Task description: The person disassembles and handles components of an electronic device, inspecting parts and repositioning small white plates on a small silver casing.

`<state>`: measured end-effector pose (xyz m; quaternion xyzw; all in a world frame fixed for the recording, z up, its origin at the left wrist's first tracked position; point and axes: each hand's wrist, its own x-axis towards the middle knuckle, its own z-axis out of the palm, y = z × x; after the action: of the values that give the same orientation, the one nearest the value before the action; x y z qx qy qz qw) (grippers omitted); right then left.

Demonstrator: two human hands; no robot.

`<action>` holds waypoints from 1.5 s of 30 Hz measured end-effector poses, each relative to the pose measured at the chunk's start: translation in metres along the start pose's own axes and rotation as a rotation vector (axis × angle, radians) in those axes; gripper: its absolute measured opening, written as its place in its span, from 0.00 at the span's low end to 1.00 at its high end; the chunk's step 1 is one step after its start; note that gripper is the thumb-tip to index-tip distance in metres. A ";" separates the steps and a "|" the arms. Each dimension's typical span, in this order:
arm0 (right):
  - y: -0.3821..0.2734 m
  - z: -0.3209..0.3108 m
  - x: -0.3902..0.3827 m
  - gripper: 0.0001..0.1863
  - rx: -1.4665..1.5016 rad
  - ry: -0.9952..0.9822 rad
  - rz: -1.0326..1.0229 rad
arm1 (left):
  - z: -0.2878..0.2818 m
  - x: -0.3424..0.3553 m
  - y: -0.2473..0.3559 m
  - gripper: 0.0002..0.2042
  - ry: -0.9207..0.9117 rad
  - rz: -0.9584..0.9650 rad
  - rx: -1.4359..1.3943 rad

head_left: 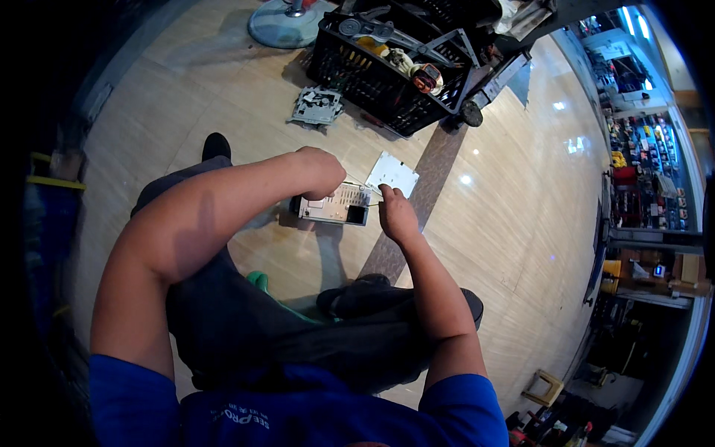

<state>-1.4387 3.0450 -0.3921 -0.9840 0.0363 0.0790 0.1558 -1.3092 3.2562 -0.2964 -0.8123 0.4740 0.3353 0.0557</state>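
A metal electronics box (339, 205) with a vented, pale top and a dark square opening at its right corner rests on the floor in front of me. My left hand (320, 173) is closed over its far left part; what the fingers grip is hidden. At the box's right end is my right hand (398, 214), its fingers bent and pinched together. Thin dark lines run near the fingertips of both hands, too fine to name. Just beyond the right hand lies a flat white metal plate (395, 176) with small holes.
A black plastic crate (372, 82) full of parts, with a meter (427, 77) on top, stands ahead. Beside it lies a metal mechanism (316, 106). A round stand base (287, 24) is farther back. Something green (258, 281) lies by my legs. Stocked shelves (648, 171) line the right.
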 end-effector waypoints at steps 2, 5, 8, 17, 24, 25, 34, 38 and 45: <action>0.002 0.002 0.000 0.15 0.017 0.012 -0.038 | 0.000 0.000 0.000 0.12 0.023 0.001 0.002; 0.002 0.003 0.001 0.15 0.046 0.033 -0.047 | -0.001 0.000 0.000 0.12 0.002 -0.001 0.003; -0.003 -0.001 0.002 0.19 0.033 -0.031 0.056 | -0.001 -0.002 0.000 0.12 0.013 0.002 0.001; 0.002 0.001 0.001 0.19 0.041 -0.033 0.009 | -0.002 -0.001 0.001 0.13 0.001 -0.005 0.012; -0.004 -0.002 0.003 0.20 -0.037 -0.082 0.151 | -0.002 -0.001 0.001 0.13 -0.011 -0.011 0.010; -0.003 -0.003 0.002 0.20 -0.051 -0.094 0.163 | -0.003 -0.001 0.002 0.13 -0.012 -0.010 0.013; 0.005 0.004 0.000 0.19 0.032 0.053 -0.061 | -0.003 -0.001 0.002 0.12 -0.001 -0.008 0.009; -0.006 -0.003 0.001 0.19 -0.018 -0.021 0.052 | -0.002 -0.002 0.001 0.12 -0.014 -0.014 0.009; -0.004 -0.006 -0.003 0.18 -0.037 -0.039 0.016 | -0.001 0.001 0.004 0.12 -0.015 -0.008 0.028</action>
<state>-1.4400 3.0469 -0.3844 -0.9846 0.0396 0.1003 0.1377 -1.3120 3.2526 -0.2955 -0.8109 0.4747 0.3347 0.0719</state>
